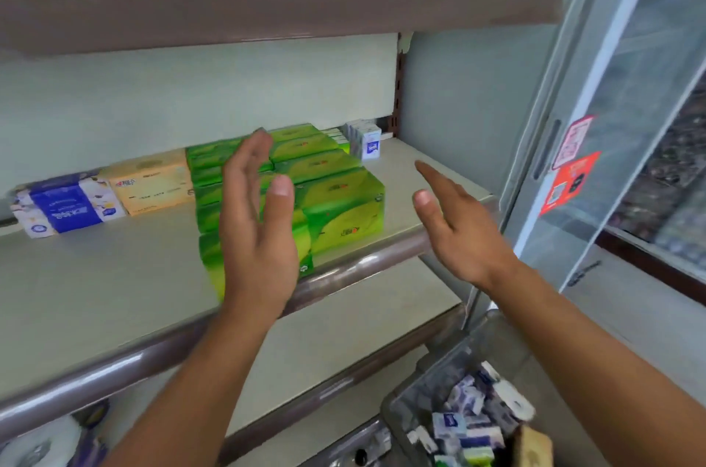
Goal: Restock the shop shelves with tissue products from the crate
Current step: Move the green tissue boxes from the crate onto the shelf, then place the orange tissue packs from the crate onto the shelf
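1. The left hand [256, 226] hovers with straight, spread fingers in front of the green tissue packs [336, 195] on the middle shelf [114, 275]; its grip holds nothing.
2. The right hand [458, 226] is likewise spread and empty, just right of the packs, above the shelf edge.
3. The crate [431, 386] of small tissue packets sits lower right, below the right forearm.

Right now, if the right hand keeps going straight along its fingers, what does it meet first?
The right hand is open, fingers aimed up-left toward the shelf back. First in line is probably the small white-and-blue tissue packs beside the green tissue boxes, though depth is unclear.
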Available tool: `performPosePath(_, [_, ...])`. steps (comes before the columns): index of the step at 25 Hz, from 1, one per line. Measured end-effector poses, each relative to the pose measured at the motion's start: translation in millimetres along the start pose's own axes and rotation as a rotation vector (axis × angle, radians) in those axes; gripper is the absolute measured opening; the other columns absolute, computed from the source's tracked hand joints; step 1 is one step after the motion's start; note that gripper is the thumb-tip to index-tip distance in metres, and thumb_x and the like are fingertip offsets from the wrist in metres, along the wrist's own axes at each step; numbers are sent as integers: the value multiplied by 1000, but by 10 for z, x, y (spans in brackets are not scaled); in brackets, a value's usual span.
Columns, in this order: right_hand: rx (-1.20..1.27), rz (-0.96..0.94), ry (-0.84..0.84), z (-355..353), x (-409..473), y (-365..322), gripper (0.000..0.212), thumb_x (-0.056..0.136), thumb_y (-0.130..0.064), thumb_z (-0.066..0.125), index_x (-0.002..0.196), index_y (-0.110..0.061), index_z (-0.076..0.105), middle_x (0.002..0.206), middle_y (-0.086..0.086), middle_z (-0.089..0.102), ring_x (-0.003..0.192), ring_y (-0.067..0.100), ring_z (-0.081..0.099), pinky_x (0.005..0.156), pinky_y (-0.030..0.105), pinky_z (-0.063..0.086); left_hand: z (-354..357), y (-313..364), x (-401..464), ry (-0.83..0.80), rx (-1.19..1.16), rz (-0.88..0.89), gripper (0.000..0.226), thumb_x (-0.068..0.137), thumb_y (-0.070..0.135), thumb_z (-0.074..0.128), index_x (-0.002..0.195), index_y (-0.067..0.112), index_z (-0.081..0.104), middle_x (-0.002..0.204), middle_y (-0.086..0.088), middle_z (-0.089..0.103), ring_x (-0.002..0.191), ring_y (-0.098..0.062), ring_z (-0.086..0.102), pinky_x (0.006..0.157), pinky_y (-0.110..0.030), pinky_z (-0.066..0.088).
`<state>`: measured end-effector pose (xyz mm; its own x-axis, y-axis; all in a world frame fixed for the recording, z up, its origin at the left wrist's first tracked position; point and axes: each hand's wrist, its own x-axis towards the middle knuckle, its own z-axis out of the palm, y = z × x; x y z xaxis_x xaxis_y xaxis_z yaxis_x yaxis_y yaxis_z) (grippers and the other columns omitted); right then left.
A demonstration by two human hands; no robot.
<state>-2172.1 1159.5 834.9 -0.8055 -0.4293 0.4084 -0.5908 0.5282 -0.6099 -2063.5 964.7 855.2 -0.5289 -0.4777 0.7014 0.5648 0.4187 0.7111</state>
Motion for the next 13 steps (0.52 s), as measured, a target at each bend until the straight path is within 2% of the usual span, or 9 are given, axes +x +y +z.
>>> performPosePath(4, [-43,138,120,-411,-598,506,75,87,-74,18,148,-32,31,150,-5,41,137,11,36,106,21,26,854,-12,-245,-269,-193,-118,52,89,43,45,135,19,41,135,-8,52,125,-14,52,100,-18,40])
performPosePath(8, [-68,316,244,-785,-1228,1010,76,87,-75,17,146,-31,33,146,-6,46,133,10,40,106,28,32,1552,-233,-709,-523,-230,-232,55,88,47,46,137,23,41,129,-3,55,120,-9,56,95,-14,40])
performPosePath(11, [-83,470,313,-905,-1678,1293,66,92,-65,22,144,-28,38,141,-7,51,118,-1,44,94,23,35,1936,-384,-1119,-702,-255,-309,51,87,52,46,134,33,41,130,-3,56,120,-7,55,96,-13,39])
performPosePath(13, [-85,577,336,-913,-1985,1498,63,94,-61,23,143,-24,38,138,-3,53,113,-2,44,91,22,34,2185,-518,-1449,-824,-232,-374,44,86,55,46,128,42,43,128,2,58,117,0,55,93,-8,39])
